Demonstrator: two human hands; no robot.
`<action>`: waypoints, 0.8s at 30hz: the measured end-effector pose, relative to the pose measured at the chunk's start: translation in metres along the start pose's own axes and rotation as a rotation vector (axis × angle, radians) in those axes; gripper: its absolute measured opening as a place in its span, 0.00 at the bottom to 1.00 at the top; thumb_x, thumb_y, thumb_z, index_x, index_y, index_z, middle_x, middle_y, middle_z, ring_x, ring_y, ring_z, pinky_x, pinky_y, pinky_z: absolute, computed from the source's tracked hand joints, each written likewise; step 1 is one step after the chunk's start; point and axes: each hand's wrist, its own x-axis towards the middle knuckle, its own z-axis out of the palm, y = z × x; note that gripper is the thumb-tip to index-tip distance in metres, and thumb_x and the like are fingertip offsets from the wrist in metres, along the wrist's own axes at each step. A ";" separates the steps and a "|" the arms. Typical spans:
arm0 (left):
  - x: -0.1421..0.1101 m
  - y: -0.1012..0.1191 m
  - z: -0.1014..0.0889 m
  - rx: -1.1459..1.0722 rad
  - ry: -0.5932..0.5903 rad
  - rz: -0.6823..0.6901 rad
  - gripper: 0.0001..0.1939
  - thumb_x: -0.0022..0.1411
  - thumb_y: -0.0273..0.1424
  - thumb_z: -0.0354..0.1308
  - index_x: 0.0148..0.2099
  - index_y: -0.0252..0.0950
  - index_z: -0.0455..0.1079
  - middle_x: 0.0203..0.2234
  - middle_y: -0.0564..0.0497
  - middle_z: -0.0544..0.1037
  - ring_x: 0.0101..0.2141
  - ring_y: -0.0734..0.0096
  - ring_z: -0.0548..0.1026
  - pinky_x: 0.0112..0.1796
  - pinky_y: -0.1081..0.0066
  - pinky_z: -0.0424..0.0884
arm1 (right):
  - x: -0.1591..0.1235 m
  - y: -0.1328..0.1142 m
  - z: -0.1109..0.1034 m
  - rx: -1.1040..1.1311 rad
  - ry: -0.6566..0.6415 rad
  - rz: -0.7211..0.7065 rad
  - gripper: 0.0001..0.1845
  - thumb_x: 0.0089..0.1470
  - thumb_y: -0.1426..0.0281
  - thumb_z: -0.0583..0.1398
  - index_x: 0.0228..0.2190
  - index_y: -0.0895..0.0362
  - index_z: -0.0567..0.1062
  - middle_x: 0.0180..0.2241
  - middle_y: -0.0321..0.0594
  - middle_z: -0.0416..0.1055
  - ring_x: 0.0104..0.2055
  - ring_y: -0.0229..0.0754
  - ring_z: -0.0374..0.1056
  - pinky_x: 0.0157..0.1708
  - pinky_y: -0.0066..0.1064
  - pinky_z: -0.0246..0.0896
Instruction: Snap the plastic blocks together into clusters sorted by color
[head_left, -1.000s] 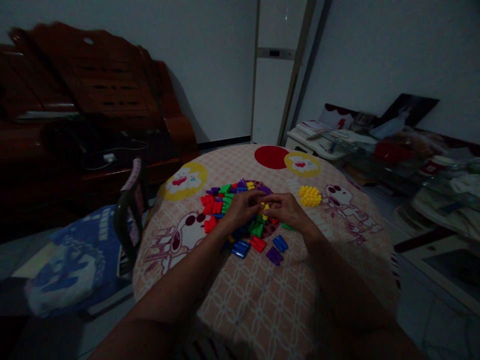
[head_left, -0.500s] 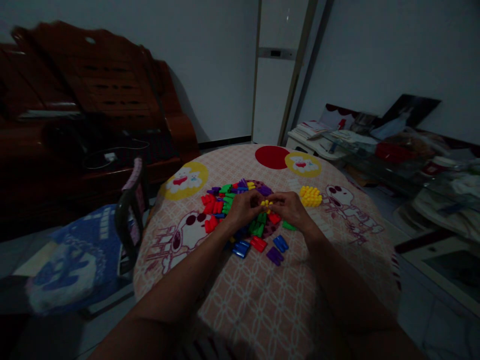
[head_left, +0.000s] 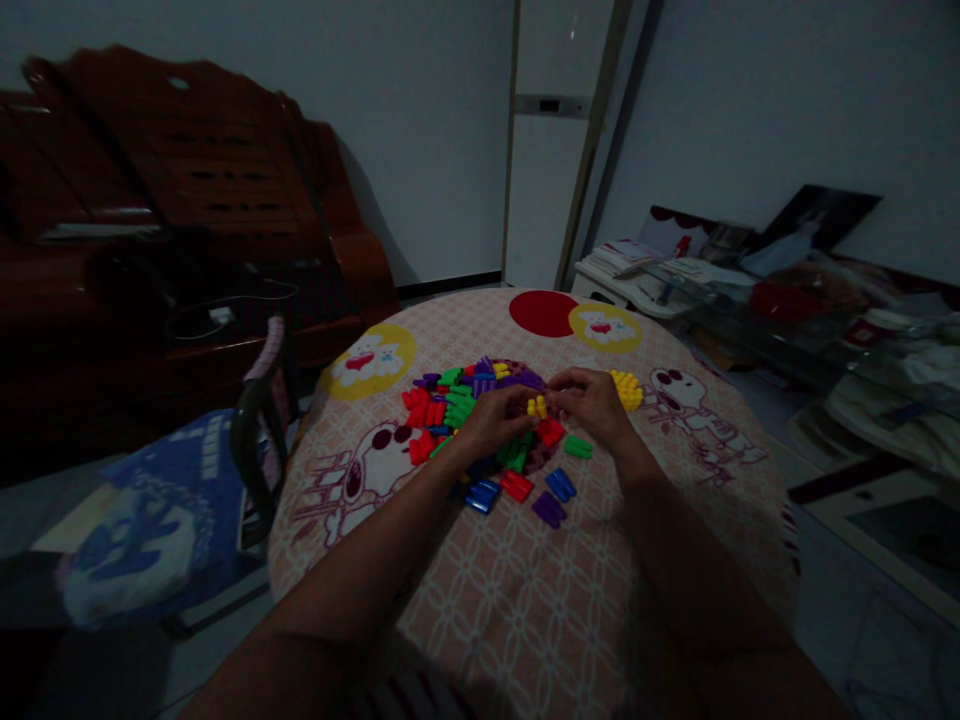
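Above the near side of a pile of plastic building blocks, my left hand [head_left: 493, 420] pinches a small yellow building block [head_left: 537, 407] at its fingertips. My right hand [head_left: 594, 405] is just right of that block, thumb and fingers curled close together. Whether it holds a piece of its own is hidden. Red, green, purple and blue blocks [head_left: 460, 408] lie left of and beneath my left hand. A cluster of joined yellow blocks [head_left: 627, 390] sits beyond my right hand, partly covered by it.
Loose blue [head_left: 561, 485], purple [head_left: 550, 510], red [head_left: 516, 486] and green [head_left: 578, 447] blocks lie on the near side of the round tablecloth-covered table [head_left: 495, 600]. A chair [head_left: 255, 430] stands at the left, a cluttered glass side table [head_left: 780, 335] at the right.
My right hand has shifted right and slightly away from my left hand, now covering part of the yellow cluster. The small yellow block stays at my left fingertips. The green block shows more fully.
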 end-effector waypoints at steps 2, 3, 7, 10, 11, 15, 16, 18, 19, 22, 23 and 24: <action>0.000 0.002 -0.001 0.065 0.036 -0.020 0.18 0.56 0.32 0.63 0.49 0.32 0.73 0.39 0.46 0.82 0.37 0.65 0.79 0.36 0.70 0.74 | 0.007 0.003 -0.024 -0.029 0.224 -0.012 0.13 0.39 0.63 0.66 0.28 0.59 0.77 0.21 0.35 0.73 0.19 0.37 0.67 0.16 0.25 0.59; 0.001 0.003 -0.002 0.097 0.064 -0.030 0.17 0.55 0.32 0.63 0.48 0.32 0.74 0.38 0.47 0.82 0.36 0.65 0.79 0.36 0.71 0.74 | 0.010 0.008 -0.039 -0.035 0.364 -0.017 0.13 0.41 0.63 0.65 0.28 0.59 0.77 0.21 0.36 0.72 0.18 0.36 0.67 0.14 0.24 0.58; 0.009 0.001 -0.002 0.179 0.139 -0.073 0.15 0.54 0.30 0.63 0.46 0.33 0.75 0.34 0.50 0.82 0.32 0.67 0.78 0.32 0.72 0.72 | 0.019 0.044 -0.095 -0.032 0.897 0.046 0.09 0.44 0.65 0.60 0.26 0.58 0.74 0.21 0.36 0.72 0.15 0.34 0.63 0.12 0.24 0.56; 0.027 0.003 0.003 0.254 0.153 -0.062 0.14 0.55 0.28 0.63 0.46 0.33 0.75 0.32 0.50 0.82 0.33 0.68 0.79 0.34 0.72 0.73 | 0.019 0.073 -0.113 -0.016 0.999 0.180 0.05 0.44 0.68 0.59 0.24 0.58 0.73 0.19 0.35 0.70 0.17 0.37 0.66 0.13 0.25 0.60; 0.036 0.006 0.007 0.294 0.158 -0.046 0.14 0.54 0.27 0.63 0.45 0.33 0.75 0.33 0.50 0.82 0.33 0.68 0.79 0.35 0.72 0.73 | 0.019 0.080 -0.114 0.021 0.982 0.226 0.05 0.44 0.69 0.58 0.24 0.57 0.72 0.18 0.35 0.70 0.17 0.37 0.66 0.14 0.26 0.62; 0.078 0.014 0.031 0.420 0.148 -0.015 0.12 0.55 0.27 0.65 0.43 0.33 0.75 0.37 0.47 0.82 0.36 0.68 0.79 0.41 0.70 0.73 | 0.019 0.091 -0.106 0.097 0.890 0.293 0.03 0.44 0.70 0.59 0.24 0.57 0.71 0.16 0.34 0.69 0.18 0.38 0.68 0.18 0.27 0.68; 0.088 0.014 0.039 0.437 0.144 -0.018 0.12 0.55 0.27 0.65 0.44 0.33 0.75 0.38 0.46 0.82 0.36 0.67 0.79 0.41 0.69 0.73 | 0.019 0.091 -0.105 0.089 0.883 0.288 0.03 0.45 0.69 0.59 0.24 0.56 0.71 0.16 0.34 0.69 0.19 0.38 0.68 0.18 0.26 0.68; 0.107 0.011 0.055 0.481 0.158 -0.050 0.12 0.56 0.26 0.65 0.44 0.32 0.75 0.39 0.44 0.82 0.38 0.65 0.78 0.42 0.67 0.73 | 0.019 0.091 -0.105 0.081 0.873 0.282 0.03 0.45 0.69 0.59 0.24 0.56 0.71 0.16 0.34 0.69 0.19 0.39 0.69 0.18 0.26 0.68; 0.115 0.009 0.063 0.503 0.161 -0.065 0.12 0.56 0.26 0.64 0.44 0.32 0.75 0.40 0.43 0.81 0.39 0.63 0.78 0.43 0.66 0.73 | 0.019 0.092 -0.105 0.088 0.868 0.286 0.04 0.45 0.68 0.59 0.24 0.56 0.70 0.16 0.34 0.69 0.19 0.39 0.69 0.18 0.27 0.68; 0.131 -0.001 0.080 0.541 0.179 -0.085 0.13 0.58 0.26 0.62 0.46 0.30 0.75 0.42 0.39 0.81 0.42 0.60 0.78 0.45 0.64 0.72 | 0.018 0.093 -0.108 0.116 0.863 0.295 0.04 0.46 0.67 0.59 0.24 0.55 0.69 0.16 0.34 0.68 0.19 0.40 0.69 0.17 0.28 0.68; 0.134 -0.004 0.084 0.542 0.182 -0.087 0.13 0.58 0.26 0.62 0.47 0.30 0.75 0.42 0.39 0.81 0.43 0.60 0.77 0.45 0.64 0.71 | 0.018 0.093 -0.108 0.119 0.863 0.297 0.04 0.46 0.67 0.59 0.24 0.54 0.69 0.16 0.34 0.69 0.19 0.40 0.69 0.17 0.28 0.68; 0.136 -0.006 0.088 0.538 0.180 -0.090 0.13 0.59 0.26 0.61 0.47 0.30 0.75 0.43 0.39 0.81 0.43 0.60 0.77 0.45 0.65 0.71 | 0.018 0.093 -0.108 0.121 0.869 0.302 0.04 0.46 0.67 0.59 0.24 0.54 0.69 0.16 0.35 0.69 0.18 0.40 0.69 0.17 0.28 0.67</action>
